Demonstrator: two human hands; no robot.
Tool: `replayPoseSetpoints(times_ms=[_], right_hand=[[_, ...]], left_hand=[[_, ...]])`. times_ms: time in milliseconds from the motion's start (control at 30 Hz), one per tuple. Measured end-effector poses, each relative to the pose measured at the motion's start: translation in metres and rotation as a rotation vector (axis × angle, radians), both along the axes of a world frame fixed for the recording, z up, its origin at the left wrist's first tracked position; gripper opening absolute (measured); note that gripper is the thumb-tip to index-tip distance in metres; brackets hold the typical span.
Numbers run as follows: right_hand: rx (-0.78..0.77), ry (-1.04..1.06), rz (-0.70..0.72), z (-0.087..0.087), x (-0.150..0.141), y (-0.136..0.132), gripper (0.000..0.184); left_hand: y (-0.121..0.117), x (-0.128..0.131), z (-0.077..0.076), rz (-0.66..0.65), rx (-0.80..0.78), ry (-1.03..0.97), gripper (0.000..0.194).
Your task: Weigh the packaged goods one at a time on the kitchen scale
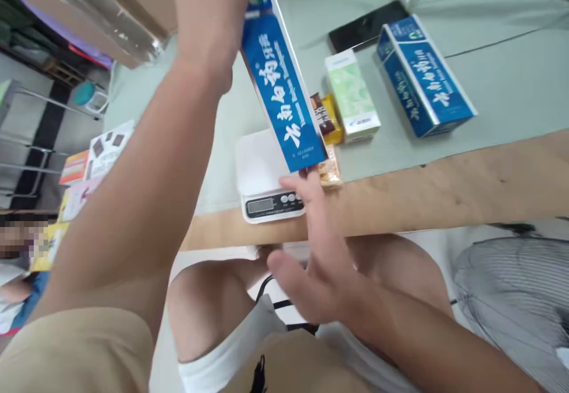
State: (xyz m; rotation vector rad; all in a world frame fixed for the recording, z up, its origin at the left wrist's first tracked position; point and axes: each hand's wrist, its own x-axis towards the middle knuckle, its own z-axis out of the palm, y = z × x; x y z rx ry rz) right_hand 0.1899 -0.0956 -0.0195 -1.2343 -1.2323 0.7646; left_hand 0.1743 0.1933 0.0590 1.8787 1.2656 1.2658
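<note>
1. Two hands attend to one blue carton [284, 90], which is held aslant above the white kitchen scale [258, 162], its near end towards the scale's right side.
2. The left hand [217, 8] is at the carton's far end. Its fingertips run out of view, yet the grip appears closed on the carton, judging by the way it is held up.
3. The right hand [317, 256] has a wide grip, thumb well apart from the stretched fingers, whose tips meet the carton's near end.
4. The step in hand looks like steadying the carton over the scale; whether it touches the platform, I cannot tell. The next move calls for control of both ends and fingers kept off the scale's buttons.
5. The scale stands at the worktop's [515, 90] near edge, partly over the bare wooden strip [444, 173], leaving little margin in front.
6. On the right, the yellow packet [332, 121], clear-wrapped snack [329, 169] and green box [353, 93] crowd the carton. The second blue carton [427, 79] and phone [367, 26] lie farther off. Left of the scale there is more room.
</note>
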Motion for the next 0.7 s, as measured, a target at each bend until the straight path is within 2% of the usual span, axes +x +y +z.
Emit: replayPoseSetpoints(times_ms=[67, 133, 233, 300, 400, 500, 567, 600, 700], right_hand=[[-0.018, -0.017, 0.125, -0.002, -0.021, -0.015, 0.065], [-0.057, -0.035, 0.232, -0.007, -0.035, -0.026, 0.071], [-0.123, -0.054, 0.360, -0.015, -0.048, -0.035, 0.074], [-0.149, -0.065, 0.394, -0.018, -0.054, -0.038, 0.076], [-0.181, -0.130, 0.375, -0.016, -0.057, -0.035, 0.071], [-0.119, -0.206, 0.260, -0.011, -0.048, -0.026, 0.042], [0.008, -0.232, 0.111, -0.010, -0.039, -0.016, 0.024], [0.066, -0.244, 0.034, -0.011, -0.035, -0.011, 0.022], [0.081, -0.324, -0.094, -0.018, -0.031, 0.001, 0.036]], left_hand=[[-0.002, -0.035, -0.017, -0.049, -0.051, 0.231, 0.036], [0.000, -0.060, -0.042, -0.088, -0.193, 0.251, 0.037], [0.000, -0.077, -0.079, -0.100, -0.240, 0.264, 0.031], [-0.003, -0.079, -0.094, -0.147, -0.230, 0.254, 0.025], [-0.010, -0.080, -0.094, -0.189, -0.214, 0.186, 0.022], [-0.028, -0.092, -0.077, -0.104, -0.143, 0.039, 0.017], [-0.053, -0.112, -0.069, -0.074, -0.094, -0.028, 0.007], [-0.071, -0.126, -0.068, -0.061, -0.080, -0.050, 0.012], [-0.135, -0.167, -0.083, 0.003, -0.134, -0.120, 0.027]])
